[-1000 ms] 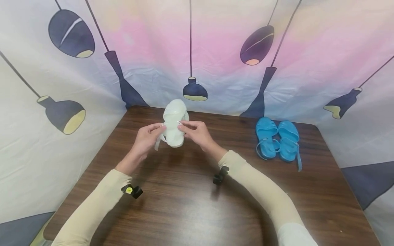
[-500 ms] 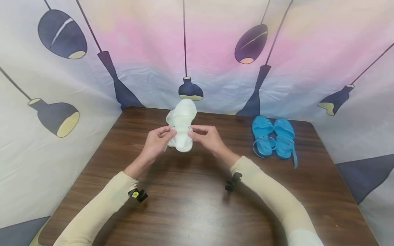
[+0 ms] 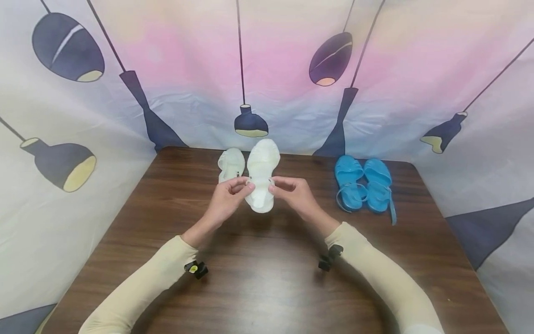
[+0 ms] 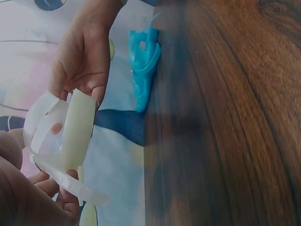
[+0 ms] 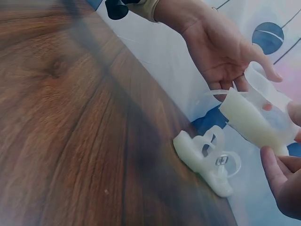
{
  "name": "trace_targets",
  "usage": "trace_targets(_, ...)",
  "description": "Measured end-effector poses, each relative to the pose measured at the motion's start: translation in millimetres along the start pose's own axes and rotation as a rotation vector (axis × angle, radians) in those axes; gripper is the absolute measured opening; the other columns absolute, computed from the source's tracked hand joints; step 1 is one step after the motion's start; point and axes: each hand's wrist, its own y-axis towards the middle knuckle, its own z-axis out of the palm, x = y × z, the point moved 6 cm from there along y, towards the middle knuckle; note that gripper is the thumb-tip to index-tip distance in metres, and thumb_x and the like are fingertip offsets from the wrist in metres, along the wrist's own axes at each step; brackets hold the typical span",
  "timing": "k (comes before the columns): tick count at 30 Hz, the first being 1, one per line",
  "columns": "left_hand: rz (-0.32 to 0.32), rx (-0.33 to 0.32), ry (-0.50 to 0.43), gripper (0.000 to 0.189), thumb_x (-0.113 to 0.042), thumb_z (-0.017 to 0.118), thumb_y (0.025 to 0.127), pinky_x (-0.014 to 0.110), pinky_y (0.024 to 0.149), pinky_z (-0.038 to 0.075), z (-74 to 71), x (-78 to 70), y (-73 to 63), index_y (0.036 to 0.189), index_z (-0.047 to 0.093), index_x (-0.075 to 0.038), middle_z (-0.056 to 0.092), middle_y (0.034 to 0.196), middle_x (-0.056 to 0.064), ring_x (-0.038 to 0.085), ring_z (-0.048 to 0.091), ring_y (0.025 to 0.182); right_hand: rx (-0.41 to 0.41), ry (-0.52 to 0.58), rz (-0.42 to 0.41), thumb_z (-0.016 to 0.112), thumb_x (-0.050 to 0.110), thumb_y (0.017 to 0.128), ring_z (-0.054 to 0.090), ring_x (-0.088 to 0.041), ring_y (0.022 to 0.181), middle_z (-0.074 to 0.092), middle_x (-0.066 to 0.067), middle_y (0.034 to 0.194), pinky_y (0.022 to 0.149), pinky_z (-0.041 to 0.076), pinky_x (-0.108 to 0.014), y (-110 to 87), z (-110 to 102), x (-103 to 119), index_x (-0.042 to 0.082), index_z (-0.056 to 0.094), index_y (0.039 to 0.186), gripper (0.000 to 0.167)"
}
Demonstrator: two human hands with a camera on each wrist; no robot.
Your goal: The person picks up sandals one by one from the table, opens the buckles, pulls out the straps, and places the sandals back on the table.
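Observation:
Between my two hands a white sandal [image 3: 263, 160] hangs above the far part of the table, toe pointing away. My left hand [image 3: 227, 202] pinches its left edge with thumb and fingers, and my right hand [image 3: 297, 197] does the same at the right edge. The left wrist view shows the held sandal [image 4: 80, 125] end-on, its loose strap [image 4: 77, 186] trailing. A second white sandal [image 3: 232, 162] stands on the table just left of the held one, partly hidden by my left hand; its buckle [image 5: 221, 160] shows in the right wrist view.
To the right, a pair of blue sandals, one [image 3: 350, 185] beside the other [image 3: 377, 185], stands on the brown wooden table [image 3: 267, 278]. A fabric backdrop [image 3: 200, 69] printed with lamps hangs behind the table's far edge and along both sides.
Both hands have carried the white sandal to the right and slightly nearer me. The second white sandal, mostly covered before, now shows at its left. The blue sandals stay put; the head view has shifted slightly.

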Motion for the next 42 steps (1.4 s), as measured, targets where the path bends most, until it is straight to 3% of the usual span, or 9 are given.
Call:
trace_targets(8,0.026,0.062,0.018,0.042,-0.028,0.069,0.099,0.022,0.076,0.054,20.3,4.1,-1.8,0.131,0.065,0.000,0.073,0.119,0.018,0.022,0.070,0.101,-0.034,-0.075,0.061,0.080,0.019,0.091,0.071,-0.025,0.110,0.072,-0.016,0.123,0.091,0.058,-0.037,-18.4,-16.7,-6.8,0.002,0.072,0.124,0.038)
trace_targets(15,0.030,0.098,0.038,0.046,-0.029,0.071,0.098,0.045,0.095,0.056,37.5,9.1,-5.8,0.132,0.064,0.002,0.071,0.122,0.019,0.032,0.068,0.115,-0.026,-0.084,0.108,0.079,0.021,0.091,0.068,-0.029,0.118,0.070,-0.015,0.127,0.098,0.055,-0.043,-34.9,-30.2,-19.2,0.003,0.070,0.127,0.041)
trace_targets(30,-0.011,0.159,0.114,0.044,-0.032,0.073,0.096,0.042,0.094,0.057,66.1,33.2,-20.3,0.129,0.068,-0.003,0.071,0.127,0.013,0.028,0.068,0.116,-0.050,-0.132,0.242,0.079,0.027,0.092,0.062,-0.029,0.127,0.067,-0.014,0.134,0.103,0.052,-0.046,-70.3,-43.9,-50.8,0.005,0.069,0.131,0.046)
trace_targets(42,-0.062,0.189,0.108,0.040,-0.032,0.072,0.096,0.044,0.097,0.055,77.4,43.9,-22.4,0.126,0.070,-0.005,0.072,0.124,0.012,0.026,0.068,0.116,-0.059,-0.103,0.293,0.078,0.025,0.093,0.059,-0.031,0.130,0.065,-0.015,0.137,0.105,0.050,-0.046,-79.3,-48.2,-66.4,0.003,0.067,0.131,0.046)
